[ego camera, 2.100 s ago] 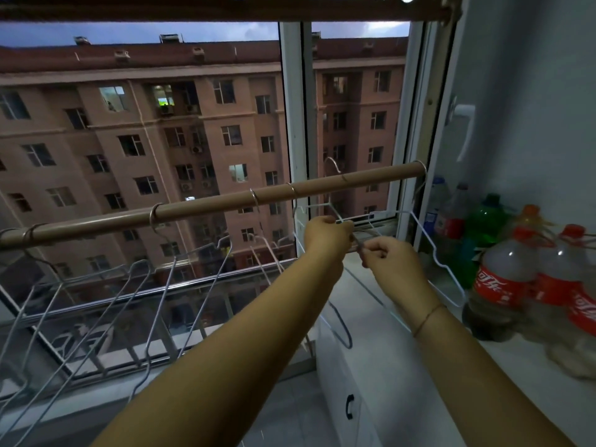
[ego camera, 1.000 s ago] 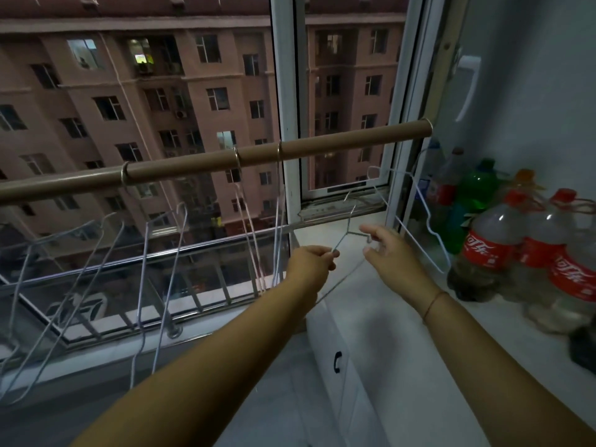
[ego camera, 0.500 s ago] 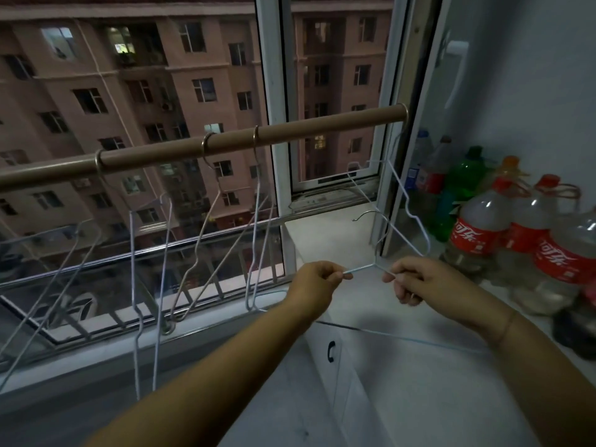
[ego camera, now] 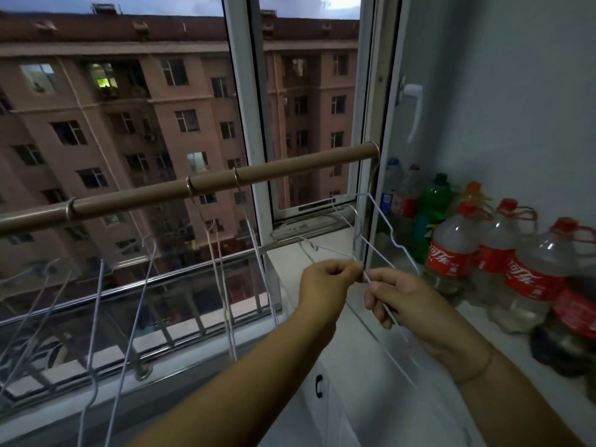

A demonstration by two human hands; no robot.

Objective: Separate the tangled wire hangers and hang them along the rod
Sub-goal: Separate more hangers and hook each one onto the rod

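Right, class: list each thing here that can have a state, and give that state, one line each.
Left hand, pinching the held hangers.
Right hand, gripping the held hangers.
Held hangers, off the rod, wires crossed.
Hung hangers, hooked over the rod.
Cola bottles, upright, capped.

A white-framed window [ego camera: 245,124] fills the left and middle, looking out on a pinkish apartment block [ego camera: 135,130] under a dim, cloudy evening sky [ego camera: 167,8]. One window opposite glows green [ego camera: 104,82]. A metal railing [ego camera: 193,274] runs outside below the glass. On the right a plain white wall [ego camera: 522,91] stands beside a white window handle [ego camera: 414,101]. A white bench [ego camera: 361,359] runs along that wall, carrying red-labelled bottles [ego camera: 451,253] and a green bottle [ego camera: 432,201]. Its cabinet front has a dark handle [ego camera: 318,386]. The room is dim.
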